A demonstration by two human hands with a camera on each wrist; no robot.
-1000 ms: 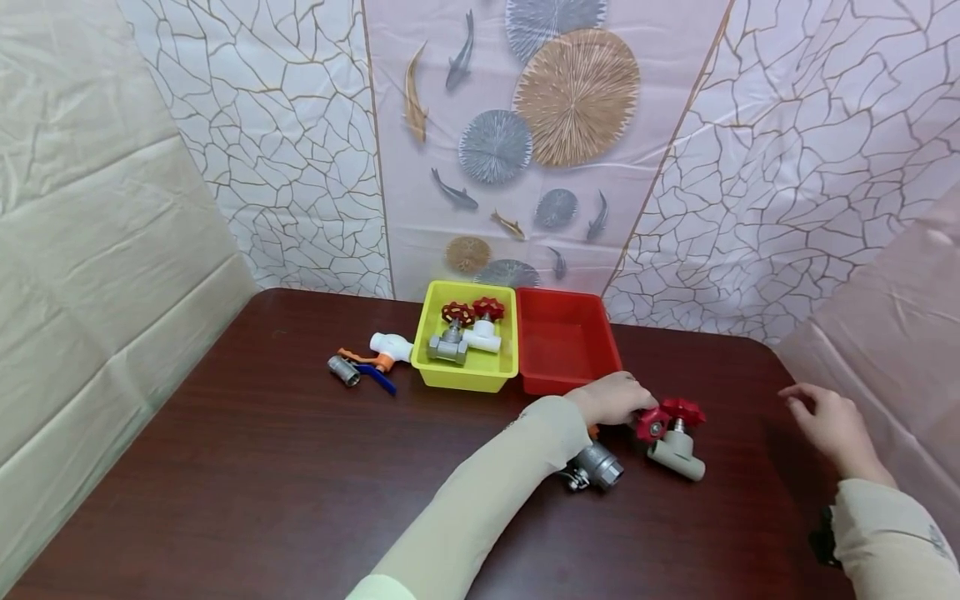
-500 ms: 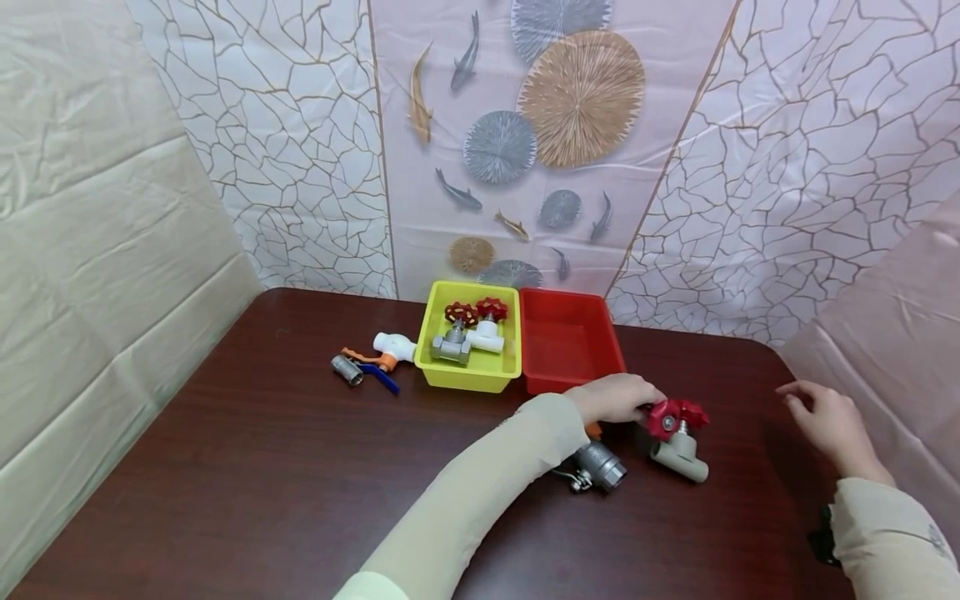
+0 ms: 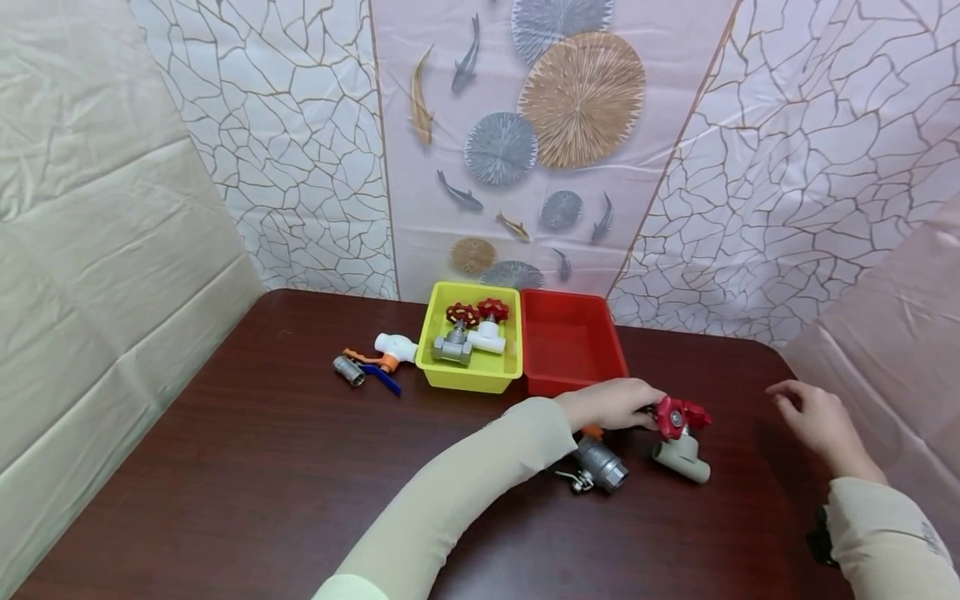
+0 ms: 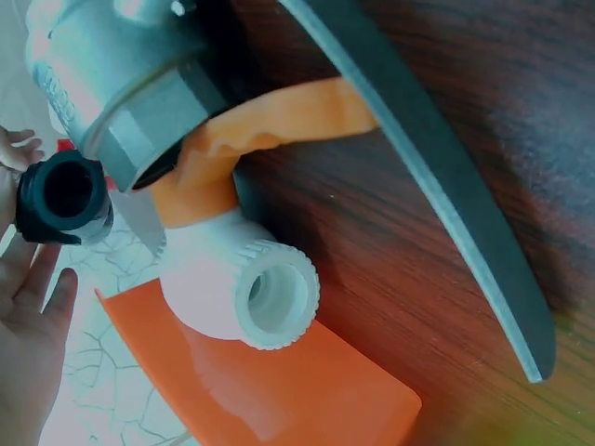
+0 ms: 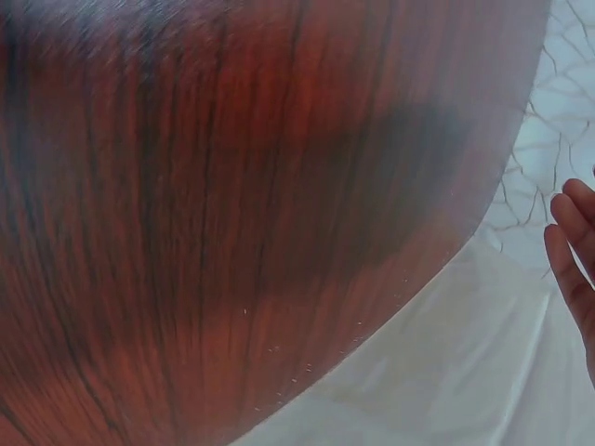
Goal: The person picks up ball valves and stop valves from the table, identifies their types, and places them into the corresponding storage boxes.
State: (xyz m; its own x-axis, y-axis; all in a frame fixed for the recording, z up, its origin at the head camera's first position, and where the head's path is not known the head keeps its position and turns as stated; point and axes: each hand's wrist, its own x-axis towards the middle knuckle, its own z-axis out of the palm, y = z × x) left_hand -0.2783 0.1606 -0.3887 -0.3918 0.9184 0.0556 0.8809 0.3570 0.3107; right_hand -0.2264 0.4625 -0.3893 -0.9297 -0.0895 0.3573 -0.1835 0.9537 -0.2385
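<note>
My left hand [image 3: 611, 404] grips a valve with a red handwheel [image 3: 671, 418]. In the left wrist view, the valve's dark round end [image 4: 70, 190] shows between thumb and fingers. Just behind that handwheel stands a beige plastic valve [image 3: 681, 460], its own red wheel partly covered. Below my left wrist lies a metal ball valve [image 3: 602, 465] with a lever. Beside it is a white ball valve [image 4: 237, 283] with an orange handle, mostly hidden by my arm in the head view. My right hand [image 3: 821, 423] hovers at the right, fingers loosely bent, holding nothing.
A yellow tray [image 3: 467, 381] holds two red-wheeled valves, one metal and one white. The red tray [image 3: 573, 387] adjoins it. Left of them lie a white valve with an orange handle [image 3: 392, 350] and a small metal valve with a blue lever [image 3: 348, 371]. Cloth walls border the table.
The handwheel valve in my left hand has shifted slightly right, overlapping more of the beige valve's wheel. My right hand has drifted slightly left.
</note>
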